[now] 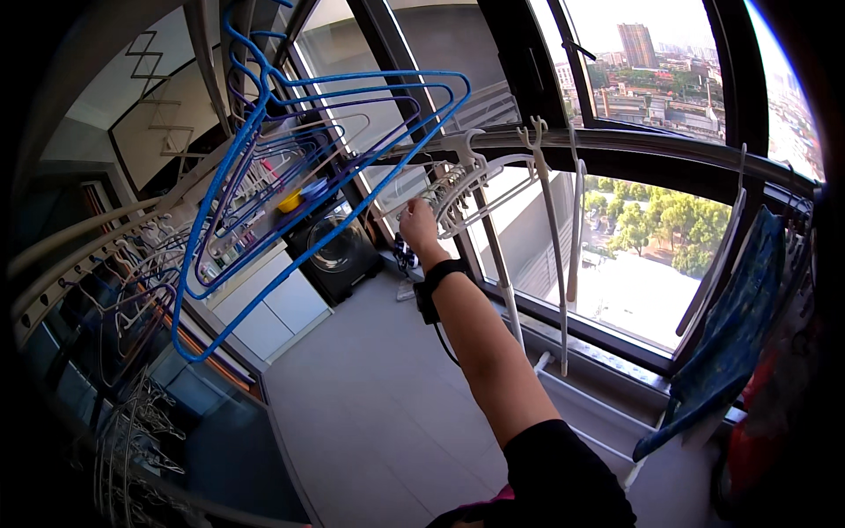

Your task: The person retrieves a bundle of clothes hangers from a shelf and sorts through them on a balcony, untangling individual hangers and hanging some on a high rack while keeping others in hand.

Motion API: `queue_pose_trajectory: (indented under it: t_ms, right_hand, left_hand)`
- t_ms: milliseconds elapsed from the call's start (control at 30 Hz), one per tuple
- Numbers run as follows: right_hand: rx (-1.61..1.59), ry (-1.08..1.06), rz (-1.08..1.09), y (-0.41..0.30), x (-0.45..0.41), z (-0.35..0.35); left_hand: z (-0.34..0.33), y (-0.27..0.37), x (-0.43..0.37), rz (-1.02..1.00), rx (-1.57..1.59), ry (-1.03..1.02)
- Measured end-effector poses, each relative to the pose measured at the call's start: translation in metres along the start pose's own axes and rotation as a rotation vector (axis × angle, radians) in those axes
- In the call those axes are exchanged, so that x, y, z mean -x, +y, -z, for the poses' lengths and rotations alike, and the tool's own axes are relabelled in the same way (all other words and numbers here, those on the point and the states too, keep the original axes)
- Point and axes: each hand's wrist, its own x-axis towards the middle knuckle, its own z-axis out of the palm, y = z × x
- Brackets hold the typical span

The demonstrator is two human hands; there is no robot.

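Observation:
My right hand [419, 228], a black band on its wrist, reaches up to a row of clothes hangers [455, 191] on a metal rail [561, 137] by the window. The fingers are curled against the row's left side. Whether they grip a hanger is too small to tell. White plastic hangers [485, 210] hang just right of the hand. Nearer to me, at the upper left, hang large blue hangers [290, 265], with purple and thinner ones behind them. My left hand is out of view.
A forked clothes pole [553, 231] leans on the rail. Blue patterned cloth [733, 336] hangs at the right, above a white rack [594, 402]. A black front-loading washer [333, 244] and white cabinet [274, 297] stand beyond the floor [370, 389]. More hangers [125, 264] line the left.

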Motion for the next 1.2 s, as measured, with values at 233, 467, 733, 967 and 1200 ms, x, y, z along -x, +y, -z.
queue_pose_trajectory:
  t_ms: [233, 467, 733, 967, 1200]
  right_hand:
    - [0.151, -0.012, -0.256, 0.004, -0.090, -0.029]
    - [0.042, 0.028, -0.295, 0.040, -0.142, -0.046]
    - [-0.099, 0.029, -0.352, 0.067, -0.169, -0.055]
    - [-0.259, 0.018, -0.398, 0.080, -0.176, -0.066]
    - [-0.690, -0.009, -0.491, 0.075, -0.170, -0.090]
  left_hand:
    - [-0.016, -0.073, 0.037, 0.383, 0.385, 0.169]
    - [-0.078, -0.033, 0.034, 0.602, 0.497, 0.261]
    - [-0.120, -0.020, 0.042, 0.714, 0.585, 0.314]
    - [-0.143, -0.019, 0.060, 0.786, 0.637, 0.366]
    - [-0.155, -0.020, 0.087, 0.730, 0.683, 0.348]
